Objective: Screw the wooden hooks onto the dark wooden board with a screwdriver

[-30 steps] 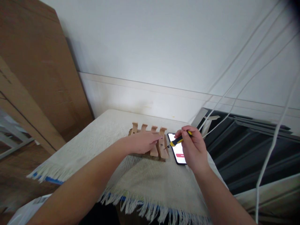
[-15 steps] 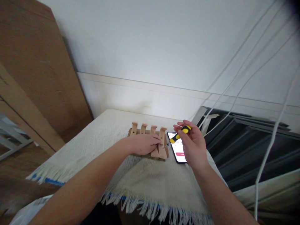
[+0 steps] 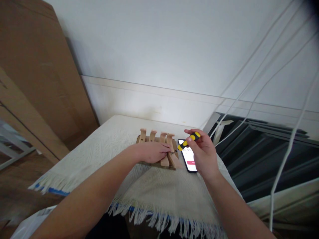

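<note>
A wooden rack with several upright hooked strips [image 3: 142,136] on a dark backboard lies on the cloth. My left hand [image 3: 155,152] lies across it with its fingers together, and the fingertips press close to the rightmost strip [image 3: 175,161]. That strip sits tilted, its lower end out past the backboard. In my right hand [image 3: 204,151] is a screwdriver [image 3: 183,145] with a yellow and black handle. Its tip points down-left at the rightmost strip, beside my left fingertips. Whether a screw is there is too small to tell.
A lit phone [image 3: 189,161] lies under my right hand, beside the rack. The fringed white tablecloth [image 3: 99,149] covers the table, which stands against a white wall. White cables [image 3: 281,172] hang on the right by dark folded panels [image 3: 269,159]. A large brown cardboard piece [image 3: 45,66] stands left.
The rightmost strip has turned, its top swinging left and its lower end right. My right hand and the screwdriver have shifted slightly left. My left hand stays on the rack.
</note>
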Tool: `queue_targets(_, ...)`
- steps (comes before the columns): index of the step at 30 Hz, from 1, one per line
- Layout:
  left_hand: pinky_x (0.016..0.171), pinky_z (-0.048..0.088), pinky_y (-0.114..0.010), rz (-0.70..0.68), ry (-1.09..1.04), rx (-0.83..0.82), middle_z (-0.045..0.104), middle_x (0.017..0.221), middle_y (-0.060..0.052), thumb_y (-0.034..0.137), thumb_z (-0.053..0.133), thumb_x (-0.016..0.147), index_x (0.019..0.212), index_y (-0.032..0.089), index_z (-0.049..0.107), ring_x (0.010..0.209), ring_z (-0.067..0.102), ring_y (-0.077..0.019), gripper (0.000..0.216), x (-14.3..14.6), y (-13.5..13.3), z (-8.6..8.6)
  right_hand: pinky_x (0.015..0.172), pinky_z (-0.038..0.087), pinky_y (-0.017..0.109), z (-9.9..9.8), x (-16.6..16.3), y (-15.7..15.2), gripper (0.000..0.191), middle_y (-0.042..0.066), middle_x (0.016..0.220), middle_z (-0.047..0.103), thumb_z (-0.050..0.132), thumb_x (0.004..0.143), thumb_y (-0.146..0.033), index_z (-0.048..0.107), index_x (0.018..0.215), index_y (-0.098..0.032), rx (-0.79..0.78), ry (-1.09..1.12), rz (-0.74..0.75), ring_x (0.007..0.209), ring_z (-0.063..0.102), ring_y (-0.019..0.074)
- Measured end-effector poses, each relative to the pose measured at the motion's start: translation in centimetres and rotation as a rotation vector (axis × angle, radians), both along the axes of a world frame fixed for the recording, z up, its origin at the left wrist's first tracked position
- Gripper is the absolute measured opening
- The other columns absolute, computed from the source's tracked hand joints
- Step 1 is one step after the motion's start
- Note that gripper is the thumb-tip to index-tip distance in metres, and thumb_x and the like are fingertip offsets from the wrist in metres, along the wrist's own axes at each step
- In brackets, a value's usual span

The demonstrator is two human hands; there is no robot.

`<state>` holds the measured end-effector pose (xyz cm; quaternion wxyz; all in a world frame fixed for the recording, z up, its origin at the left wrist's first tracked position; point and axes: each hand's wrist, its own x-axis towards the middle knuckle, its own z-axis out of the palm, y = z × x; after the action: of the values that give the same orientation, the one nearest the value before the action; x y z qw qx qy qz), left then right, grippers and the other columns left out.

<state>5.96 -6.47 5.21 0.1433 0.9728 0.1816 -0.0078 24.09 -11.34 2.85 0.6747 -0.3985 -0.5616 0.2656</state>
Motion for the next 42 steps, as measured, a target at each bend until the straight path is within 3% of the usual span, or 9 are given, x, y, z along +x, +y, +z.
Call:
queue_targets(6, 0.103, 0.027, -0.028, 0.052, 0.026, -0.012, 0.042, 0.136, -0.01, 0.018, 0.029, 0.09, 0.128, 0.012, 0.046, 0.128, 0.035, -0.0173, 0.042, -0.1, 0.0, -0.1, 0.08, 0.049, 0.035, -0.2, -0.4, -0.8, 0.024, 0.004, 0.108, 0.059, 0.06, 0.078, -0.025, 0.054, 0.101, -0.026, 0.093, -0.113, -0.027, 0.087, 0.058, 0.015)
queue_targets(11, 0.103, 0.027, -0.029, 0.026, 0.04, 0.004, 0.048, 0.132, -0.008, 0.017, 0.029, 0.09, 0.127, 0.015, 0.047, 0.129, 0.032, -0.0171, 0.042, 0.0, 0.0, 0.0, 0.078, 0.049, 0.035, -0.6, -0.6, -1.0, 0.024, 0.004, 0.102, 0.06, 0.06, 0.078, -0.024, 0.055, 0.102, -0.026, 0.108, -0.206, -0.049, 0.088, 0.058, 0.0163)
queue_targets(30, 0.106, 0.024, -0.029, 0.037, 0.121, 0.012, 0.039, 0.139, -0.008, 0.02, 0.023, 0.091, 0.134, 0.013, 0.037, 0.132, 0.027, -0.0148, 0.046, 0.1, -0.1, 0.3, 0.075, 0.048, 0.037, -1.4, -0.2, -0.8, 0.025, 0.004, 0.095, 0.06, 0.06, 0.078, -0.022, 0.054, 0.102, -0.025, 0.236, -0.444, -0.173, 0.085, 0.057, 0.0183)
queue_targets(42, 0.103, 0.029, -0.031, 0.094, 0.059, 0.0, 0.039, 0.14, 0.0, 0.024, 0.024, 0.092, 0.129, 0.024, 0.042, 0.126, 0.038, -0.0158, 0.042, -0.1, -0.1, 0.0, 0.078, 0.048, 0.036, -0.2, 0.1, -0.7, 0.025, 0.004, 0.093, 0.062, 0.058, 0.079, -0.013, 0.056, 0.101, -0.025, 0.449, -0.693, -0.238, 0.089, 0.058, 0.0187)
